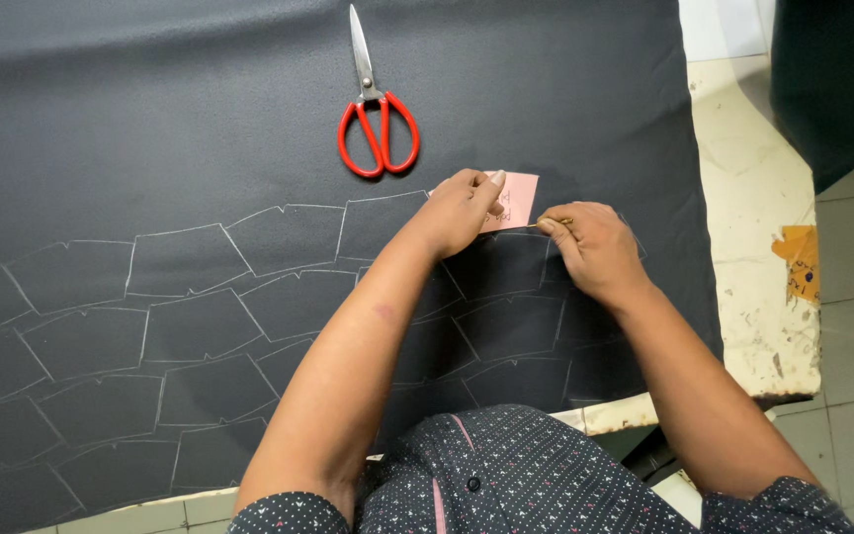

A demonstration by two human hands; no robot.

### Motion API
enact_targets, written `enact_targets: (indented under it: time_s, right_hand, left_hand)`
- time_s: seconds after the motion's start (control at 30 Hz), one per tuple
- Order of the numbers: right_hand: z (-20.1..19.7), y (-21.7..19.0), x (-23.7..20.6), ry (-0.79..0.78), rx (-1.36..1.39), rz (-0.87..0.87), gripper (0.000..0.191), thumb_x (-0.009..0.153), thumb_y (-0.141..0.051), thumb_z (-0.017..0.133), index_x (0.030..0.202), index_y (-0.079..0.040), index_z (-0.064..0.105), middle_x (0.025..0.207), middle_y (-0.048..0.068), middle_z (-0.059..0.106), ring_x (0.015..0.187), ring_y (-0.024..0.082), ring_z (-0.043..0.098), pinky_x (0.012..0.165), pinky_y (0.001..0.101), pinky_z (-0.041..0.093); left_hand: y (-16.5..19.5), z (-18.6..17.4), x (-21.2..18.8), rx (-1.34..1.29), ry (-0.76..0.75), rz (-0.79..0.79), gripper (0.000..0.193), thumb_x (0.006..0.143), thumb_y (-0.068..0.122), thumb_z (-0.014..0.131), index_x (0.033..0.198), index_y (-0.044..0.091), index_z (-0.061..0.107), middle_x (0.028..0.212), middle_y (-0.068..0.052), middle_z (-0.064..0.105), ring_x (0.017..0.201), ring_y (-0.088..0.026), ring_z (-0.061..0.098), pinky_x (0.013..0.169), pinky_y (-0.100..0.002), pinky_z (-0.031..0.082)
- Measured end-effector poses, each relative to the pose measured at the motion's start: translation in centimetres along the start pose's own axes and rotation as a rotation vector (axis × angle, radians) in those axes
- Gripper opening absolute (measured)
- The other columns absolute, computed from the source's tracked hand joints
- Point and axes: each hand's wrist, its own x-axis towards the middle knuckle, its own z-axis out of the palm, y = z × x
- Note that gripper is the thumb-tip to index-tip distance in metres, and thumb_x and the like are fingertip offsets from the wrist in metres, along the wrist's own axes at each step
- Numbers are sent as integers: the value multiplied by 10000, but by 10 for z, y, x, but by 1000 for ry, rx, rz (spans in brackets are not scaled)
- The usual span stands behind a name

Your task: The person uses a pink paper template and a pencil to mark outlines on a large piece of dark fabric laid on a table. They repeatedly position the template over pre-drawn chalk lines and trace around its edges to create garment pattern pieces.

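Both hands work close together on the dark cloth (200, 119), and I describe the scene from left to right. On the left part of the cloth I see many chalk outlines (190, 326), white 4-sided shapes drawn in rows, each one just beside the next. Further right, near the far edge, 1 pair of scissors (376, 124) with red handles lies flat on the cloth, blades closed and pointing away from the person, well apart from the hands.

Then comes the left hand (459, 210). It presses with curled fingers on a small pink paper piece (516, 198) and keeps it flat on the cloth; I count this as holding the paper down, not gripping it. Just beside it, the right hand (595, 247) is clenched in a pinch around a thin yellowish marking stick (554, 222), whose tip is at the right edge of the pink paper. I cannot tell if the tip touches the cloth.

On the right, the cloth ends and the bare pale counter (763, 227) shows, worn and stained, with 1 orange patch (801, 259) near its edge.
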Motion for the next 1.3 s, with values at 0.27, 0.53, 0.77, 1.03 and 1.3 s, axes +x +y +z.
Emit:
enact_targets:
  time_s: [0.27,0.53,0.77,1.03,1.3]
  right_hand:
    - [15,-25,13,35,151,8,158,995,-205,676,1048,-66,728,1029,110,743,1003,308,682,903,407,524]
    - [16,-11,9,-38,337,75,143,977,-158,658,1047,-53,724,1021,104,751,971,278,707,879,369,547]
    - [24,39,-30,26,682,461,232,1071,-159,558,1030,21,699,942,106,730,839,139,684,793,298,559]
    - [17,56,-40,38,1009,872,331,1007,-193,521,1270,-7,596,984,89,737,627,71,582,398,185,369]
    - [-18,95,-29,158,1059,824,330,913,-81,755,1202,-2,615,821,53,654,554,62,528,410,190,365]
  left_hand:
    - [28,-13,3,-108,-72,-48,656,984,557,447,1189,-45,609,1018,-146,759,993,-243,728,903,-362,555]
    - [18,23,27,-96,-61,56,600,1014,519,438,1148,-26,648,1079,-145,723,987,-238,705,917,-370,549]
    - [-2,44,0,559,335,404,638,719,227,836,1267,31,576,1330,-210,542,1152,-428,573,922,-482,494]
    - [17,23,-11,529,291,23,420,771,194,849,1111,92,624,1126,-141,605,1022,-379,643,836,-477,530]
    - [29,63,-20,622,78,656,115,882,125,785,927,93,683,1003,-75,625,972,-293,639,832,-444,516]
